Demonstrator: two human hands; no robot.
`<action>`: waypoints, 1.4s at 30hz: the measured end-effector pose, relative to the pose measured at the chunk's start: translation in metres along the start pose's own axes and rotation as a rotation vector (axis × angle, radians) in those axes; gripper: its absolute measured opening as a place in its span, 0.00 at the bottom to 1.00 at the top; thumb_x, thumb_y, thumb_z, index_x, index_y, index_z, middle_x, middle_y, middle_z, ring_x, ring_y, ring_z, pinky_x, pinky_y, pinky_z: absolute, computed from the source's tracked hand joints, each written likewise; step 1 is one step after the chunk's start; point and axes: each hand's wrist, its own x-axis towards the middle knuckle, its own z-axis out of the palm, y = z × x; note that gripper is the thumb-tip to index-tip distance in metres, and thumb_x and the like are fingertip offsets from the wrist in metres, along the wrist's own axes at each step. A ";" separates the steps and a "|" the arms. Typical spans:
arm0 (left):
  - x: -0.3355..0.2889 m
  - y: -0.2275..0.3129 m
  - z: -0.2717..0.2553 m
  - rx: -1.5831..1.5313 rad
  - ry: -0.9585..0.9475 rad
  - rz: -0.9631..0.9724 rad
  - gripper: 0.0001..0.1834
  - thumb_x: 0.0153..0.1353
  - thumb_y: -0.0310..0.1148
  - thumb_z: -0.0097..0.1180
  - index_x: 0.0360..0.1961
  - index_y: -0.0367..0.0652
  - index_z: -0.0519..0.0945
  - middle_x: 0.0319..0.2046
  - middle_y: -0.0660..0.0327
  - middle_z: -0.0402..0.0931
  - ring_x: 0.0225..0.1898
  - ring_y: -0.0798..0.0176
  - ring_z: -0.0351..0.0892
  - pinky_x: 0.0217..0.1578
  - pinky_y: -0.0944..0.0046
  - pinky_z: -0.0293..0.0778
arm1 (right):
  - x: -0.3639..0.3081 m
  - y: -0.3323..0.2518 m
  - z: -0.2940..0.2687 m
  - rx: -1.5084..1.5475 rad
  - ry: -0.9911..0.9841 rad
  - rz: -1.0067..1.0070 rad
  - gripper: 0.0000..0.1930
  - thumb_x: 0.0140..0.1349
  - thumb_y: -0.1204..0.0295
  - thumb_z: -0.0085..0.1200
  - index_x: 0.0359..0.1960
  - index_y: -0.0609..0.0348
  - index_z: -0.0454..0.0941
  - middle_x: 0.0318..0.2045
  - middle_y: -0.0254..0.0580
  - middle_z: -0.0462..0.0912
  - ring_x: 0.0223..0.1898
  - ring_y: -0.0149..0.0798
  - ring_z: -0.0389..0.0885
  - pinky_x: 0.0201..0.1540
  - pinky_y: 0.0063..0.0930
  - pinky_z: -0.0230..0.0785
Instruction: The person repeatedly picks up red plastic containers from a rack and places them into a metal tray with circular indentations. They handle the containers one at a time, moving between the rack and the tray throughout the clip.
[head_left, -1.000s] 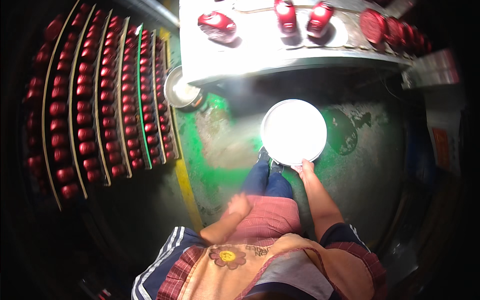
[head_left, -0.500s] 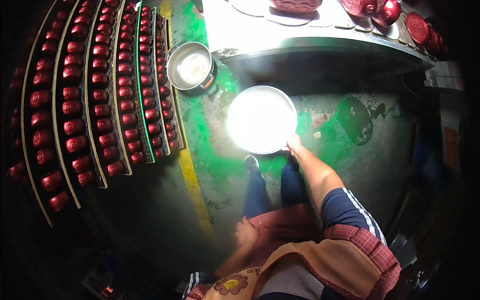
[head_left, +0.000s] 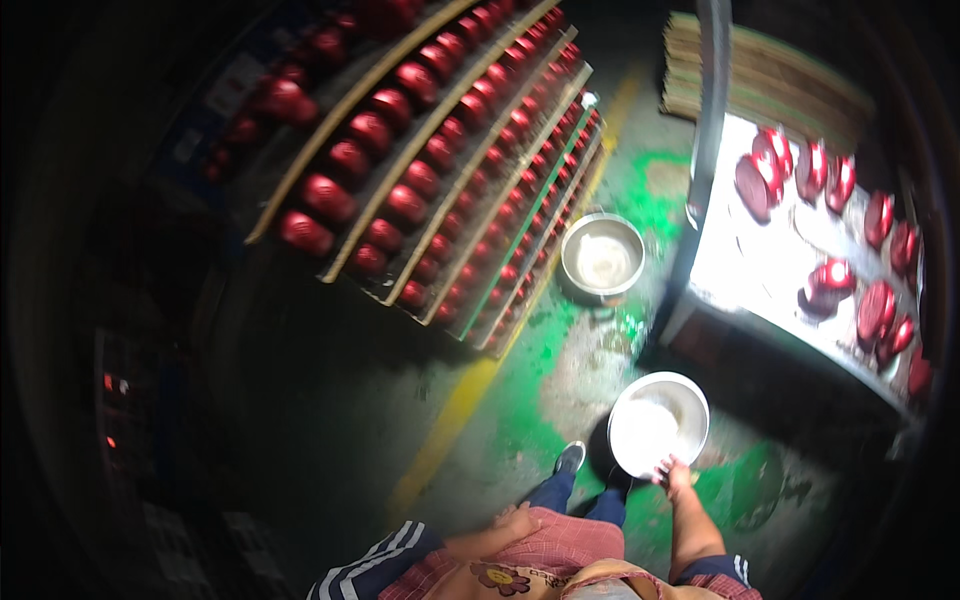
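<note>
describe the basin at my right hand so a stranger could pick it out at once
Find the brightly lit table on the right, bearing red rounded pieces. Below its left corner, right of the person's left shoe, is a round pale basin, glaring white inside. Unlike the similar pot farther up the floor, it has the right hand at its rim.

R hand [head_left: 676, 475] fwd w/ arm [head_left: 695, 530] extended, L hand [head_left: 514, 522] in close.

View turned L; held pot [head_left: 658, 425] now R of shoes [head_left: 571, 457]; bd. stack [head_left: 755, 80] now vis.
</note>
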 end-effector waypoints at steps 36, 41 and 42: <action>-0.092 -0.353 -0.704 -1.228 1.073 1.234 0.07 0.60 0.24 0.55 0.37 0.33 0.82 0.35 0.56 0.79 0.37 0.67 0.78 0.40 0.69 0.74 | -0.476 -0.484 0.865 -1.041 -0.306 -1.846 0.42 0.47 0.62 0.72 0.64 0.59 0.65 0.56 0.56 0.73 0.50 0.50 0.80 0.47 0.35 0.77; -0.104 -0.396 -0.772 -0.919 1.285 1.059 0.06 0.58 0.21 0.54 0.34 0.35 0.83 0.33 0.59 0.80 0.35 0.68 0.78 0.37 0.70 0.72 | -0.444 -0.522 0.860 -0.935 -0.207 -1.961 0.38 0.50 0.71 0.70 0.63 0.61 0.65 0.53 0.46 0.77 0.57 0.39 0.75 0.59 0.33 0.67; -0.107 -0.404 -0.794 -0.849 1.330 1.010 0.07 0.58 0.21 0.54 0.35 0.36 0.83 0.33 0.60 0.80 0.35 0.69 0.77 0.37 0.70 0.72 | -0.441 -0.530 0.859 -0.931 -0.135 -2.021 0.39 0.49 0.69 0.71 0.63 0.63 0.66 0.54 0.49 0.77 0.56 0.39 0.75 0.59 0.33 0.67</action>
